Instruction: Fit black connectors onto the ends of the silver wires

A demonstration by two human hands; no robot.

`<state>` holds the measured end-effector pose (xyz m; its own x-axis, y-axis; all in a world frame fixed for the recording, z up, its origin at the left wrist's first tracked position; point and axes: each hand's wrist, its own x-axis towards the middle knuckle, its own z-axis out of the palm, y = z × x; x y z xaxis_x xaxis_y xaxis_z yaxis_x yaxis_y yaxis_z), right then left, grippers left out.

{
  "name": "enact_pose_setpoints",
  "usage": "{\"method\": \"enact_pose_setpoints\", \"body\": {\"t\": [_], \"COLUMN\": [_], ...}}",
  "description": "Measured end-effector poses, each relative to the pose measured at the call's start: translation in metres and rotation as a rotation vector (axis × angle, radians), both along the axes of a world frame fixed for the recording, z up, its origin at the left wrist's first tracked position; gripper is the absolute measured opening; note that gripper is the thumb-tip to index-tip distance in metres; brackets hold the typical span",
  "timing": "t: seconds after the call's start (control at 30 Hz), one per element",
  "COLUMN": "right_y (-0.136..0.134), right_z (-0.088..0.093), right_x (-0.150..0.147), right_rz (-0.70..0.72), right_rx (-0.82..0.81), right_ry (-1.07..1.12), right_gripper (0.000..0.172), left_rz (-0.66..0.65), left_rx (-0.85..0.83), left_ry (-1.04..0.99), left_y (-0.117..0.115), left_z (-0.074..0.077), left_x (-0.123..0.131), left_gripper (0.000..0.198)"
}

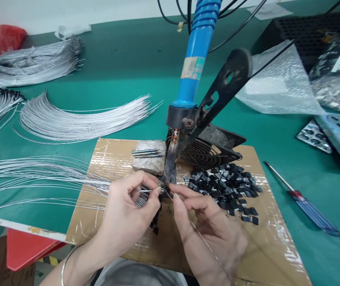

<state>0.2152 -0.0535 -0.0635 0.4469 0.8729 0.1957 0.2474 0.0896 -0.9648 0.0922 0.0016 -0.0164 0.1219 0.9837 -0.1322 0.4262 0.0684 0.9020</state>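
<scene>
My left hand (131, 210) pinches a thin silver wire end and a small dark part at the tip of the soldering iron (198, 59), with more silver wires (39, 178) fanned out to its left. My right hand (208, 226) pinches a strand of solder wire (205, 242) that it feeds up to the same tip (169, 174). The blue-handled iron sits in a black metal stand (217, 103) on a taped cardboard sheet (273, 238). A heap of small black parts (226, 186) lies just right of my hands.
A grey sponge block (148, 161) with wire ends on it sits left of the tip. Bundles of silver wire (77, 119) lie on the green mat. A screwdriver (303, 204) lies at right. Plastic bags (279, 83) and a black tray (306, 31) stand behind.
</scene>
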Motion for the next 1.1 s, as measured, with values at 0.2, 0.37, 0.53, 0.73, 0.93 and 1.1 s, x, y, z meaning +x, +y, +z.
{"method": "enact_pose_setpoints", "body": {"t": [0.2, 0.37, 0.53, 0.73, 0.93, 1.1], "right_y": [-0.0017, -0.0009, -0.0011, -0.0011, -0.0015, -0.0012], "right_z": [0.0018, 0.0026, 0.0024, 0.0026, 0.0048, 0.0044], "right_x": [-0.0027, -0.0031, -0.0021, -0.0035, -0.0058, -0.0036], "right_rz": [-0.012, -0.021, -0.027, -0.023, -0.044, -0.05], "right_rx": [-0.005, -0.002, 0.0, 0.002, -0.004, 0.008], "right_ry": [0.028, 0.012, -0.004, 0.031, 0.028, -0.007], "right_gripper": [0.015, 0.016, 0.017, 0.014, 0.013, 0.013], "left_rz": [-0.005, 0.0, -0.013, -0.011, -0.027, -0.026], "left_rx": [0.048, 0.068, 0.042, 0.062, 0.081, 0.051], "left_ry": [0.022, 0.003, 0.035, 0.001, 0.028, 0.036], "left_y": [-0.0022, -0.0025, -0.0006, -0.0002, -0.0019, -0.0024], "left_z": [0.0017, 0.0006, -0.0009, 0.0012, 0.0011, -0.0001], "left_x": [0.0004, 0.0002, -0.0003, 0.0005, 0.0, -0.0012], "left_gripper": [0.014, 0.014, 0.014, 0.015, 0.015, 0.014]}}
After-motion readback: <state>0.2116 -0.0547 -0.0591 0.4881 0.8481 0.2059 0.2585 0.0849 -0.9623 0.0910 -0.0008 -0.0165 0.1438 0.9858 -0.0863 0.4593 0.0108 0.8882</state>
